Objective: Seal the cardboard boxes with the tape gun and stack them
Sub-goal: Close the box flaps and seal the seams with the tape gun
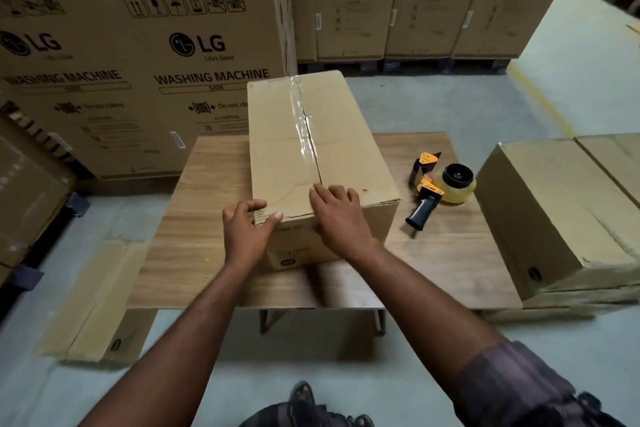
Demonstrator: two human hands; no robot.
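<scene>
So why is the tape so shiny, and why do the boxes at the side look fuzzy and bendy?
Head view: the clear tape on the box glints with reflected light; the middle is sharp, tape gun included, but the stacked boxes at the left edge are blurred and their lines bow, as wide-angle lenses do.

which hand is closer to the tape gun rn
Right. The right hand lies flat on top of the cardboard box by its seam, left of the tape gun; the left hand grips the box's near left corner, farther off.
</scene>
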